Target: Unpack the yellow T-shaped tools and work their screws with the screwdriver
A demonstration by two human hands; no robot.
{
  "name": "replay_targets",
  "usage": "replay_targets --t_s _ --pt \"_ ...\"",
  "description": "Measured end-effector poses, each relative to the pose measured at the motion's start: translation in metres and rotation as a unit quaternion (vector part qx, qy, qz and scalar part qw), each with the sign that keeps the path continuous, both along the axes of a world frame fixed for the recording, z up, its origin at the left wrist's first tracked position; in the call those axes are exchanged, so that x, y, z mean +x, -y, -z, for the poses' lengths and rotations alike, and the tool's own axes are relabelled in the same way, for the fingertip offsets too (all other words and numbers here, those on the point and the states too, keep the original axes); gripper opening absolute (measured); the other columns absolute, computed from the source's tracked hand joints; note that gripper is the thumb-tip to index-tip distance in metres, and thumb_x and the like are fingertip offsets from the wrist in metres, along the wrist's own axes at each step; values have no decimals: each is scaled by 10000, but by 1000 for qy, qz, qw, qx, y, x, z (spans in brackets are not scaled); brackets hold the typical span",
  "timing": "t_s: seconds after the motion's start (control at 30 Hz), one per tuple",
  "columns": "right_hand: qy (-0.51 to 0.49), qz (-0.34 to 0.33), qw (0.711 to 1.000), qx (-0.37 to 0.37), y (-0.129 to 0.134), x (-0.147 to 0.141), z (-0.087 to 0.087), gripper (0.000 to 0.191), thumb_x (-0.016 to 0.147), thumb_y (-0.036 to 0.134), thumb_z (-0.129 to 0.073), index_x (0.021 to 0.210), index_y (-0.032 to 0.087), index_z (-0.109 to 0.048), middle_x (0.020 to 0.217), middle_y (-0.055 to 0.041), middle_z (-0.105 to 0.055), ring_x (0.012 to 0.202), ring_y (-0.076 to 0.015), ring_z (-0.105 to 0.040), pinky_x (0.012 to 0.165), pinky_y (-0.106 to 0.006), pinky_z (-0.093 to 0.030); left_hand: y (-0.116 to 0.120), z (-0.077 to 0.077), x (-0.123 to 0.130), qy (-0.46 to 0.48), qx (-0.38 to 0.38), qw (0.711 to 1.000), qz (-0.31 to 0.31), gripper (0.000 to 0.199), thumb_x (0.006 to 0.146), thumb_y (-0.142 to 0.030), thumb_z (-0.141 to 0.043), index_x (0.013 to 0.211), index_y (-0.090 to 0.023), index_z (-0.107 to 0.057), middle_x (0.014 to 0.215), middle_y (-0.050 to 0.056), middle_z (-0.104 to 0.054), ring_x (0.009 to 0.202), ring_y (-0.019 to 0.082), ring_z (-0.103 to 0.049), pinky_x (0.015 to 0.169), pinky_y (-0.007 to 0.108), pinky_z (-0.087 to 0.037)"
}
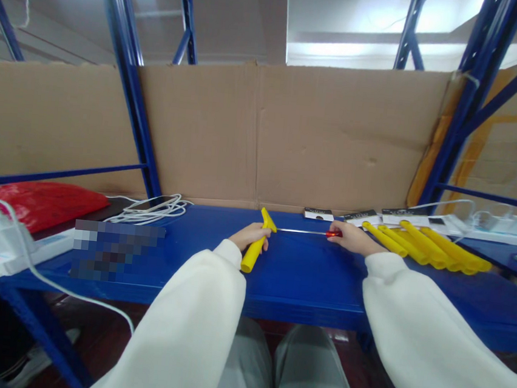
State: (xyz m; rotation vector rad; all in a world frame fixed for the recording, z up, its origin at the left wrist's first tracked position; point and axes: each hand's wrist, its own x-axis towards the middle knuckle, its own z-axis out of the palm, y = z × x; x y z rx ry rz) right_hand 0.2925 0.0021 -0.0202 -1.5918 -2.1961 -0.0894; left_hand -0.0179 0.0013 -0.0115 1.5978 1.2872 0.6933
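My left hand [247, 236] is closed around a yellow T-shaped plastic handle [252, 257], tilted with its thick round end toward me and its narrow crosspiece at the top. From the right, the thin metal shaft of a screwdriver [303, 231] lies level and reaches the head of the yellow handle. Whether its tip sits inside or only touches cannot be made out. My right hand [351, 237] grips the screwdriver's red handle between thumb and fingers. Both hands are just above the blue shelf top [305, 278].
Several yellow tubes [427, 247] lie side by side at the right. Small black-and-white boxes [318, 214] stand along the cardboard back wall [337, 140]. On the left are a red bag [51, 201], coiled white cable [159, 210] and a power strip [47, 248]. Blue posts [134, 84] flank the shelf.
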Motion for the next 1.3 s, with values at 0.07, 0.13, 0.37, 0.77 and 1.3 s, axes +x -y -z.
replay_targets --t_s 0.07,0.13,0.37,0.77,1.3 --pt "-4 -2 1000 3 0 0 0 42 811 249 -642 821 235 -604 813 -36 -713 747 -203 -659 664 -281 -471 0 0 0 -1 1 1000 0 64 866 -165 -512 917 -171 -550 454 -27 -569 379 135 -510 421 208 -382" --pt "-9 -1 1000 1 0 -1 0 47 807 250 -645 816 234 -602 815 -38 -712 749 -206 -660 674 -286 -476 1 -1 0 -1 3 1000 -2 77 853 -155 -509 915 -170 -553 448 -27 -567 378 139 -508 421 211 -383" --pt "-24 -14 1000 3 1 -3 -1 49 803 255 -639 826 229 -604 820 -45 -713 761 -211 -662 704 -300 -491 5 -4 2 -4 3 1000 -5 90 851 -115 -480 892 -175 -534 464 -27 -578 385 135 -521 440 212 -391" --pt "-40 -5 999 -16 5 -8 -4 73 803 224 -648 820 218 -578 843 -54 -709 779 -210 -661 713 -292 -478 6 -4 1 1 7 1000 3 55 852 -137 -501 889 -174 -520 481 -21 -587 388 132 -518 440 211 -393" --pt "-31 -14 999 -13 3 -8 -3 69 805 224 -636 823 216 -570 850 -58 -711 780 -208 -657 710 -293 -477 1 0 1 0 5 1000 -5 96 858 -128 -471 932 -164 -521 467 -26 -576 394 136 -513 452 214 -407"
